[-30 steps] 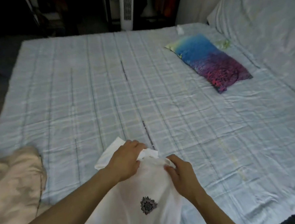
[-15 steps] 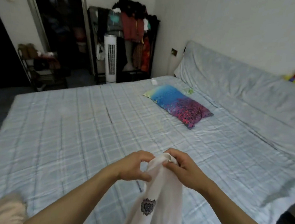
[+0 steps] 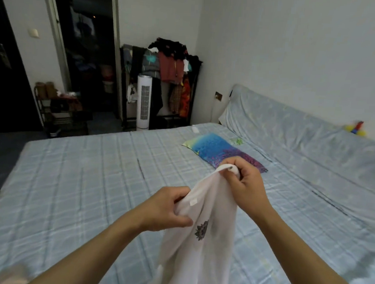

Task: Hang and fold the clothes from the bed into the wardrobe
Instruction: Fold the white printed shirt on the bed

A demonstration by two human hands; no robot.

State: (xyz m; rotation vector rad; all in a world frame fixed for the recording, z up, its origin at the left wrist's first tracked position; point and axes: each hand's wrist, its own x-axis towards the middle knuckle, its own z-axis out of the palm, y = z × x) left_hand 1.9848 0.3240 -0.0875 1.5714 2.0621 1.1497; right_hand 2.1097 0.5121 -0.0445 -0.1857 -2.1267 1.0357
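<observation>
A white garment with a small dark flower print hangs above the bed, held up in front of me. My left hand grips its top edge on the left side, near a small white label. My right hand holds the same edge higher and further right, fingers curled round the hem. The lower part of the garment drops out of view at the bottom. A beige cloth lies blurred at the bed's near left corner. An open clothes rack with hanging clothes stands against the far wall.
A blue and purple pillow lies on the bed beyond my right hand. A white tower fan stands in front of the rack. A dark doorway and a low shoe shelf are at the far left.
Both hands lifted the white garment off the bed and spread apart, the right hand rising higher. My view tilted up from the mattress to the room.
</observation>
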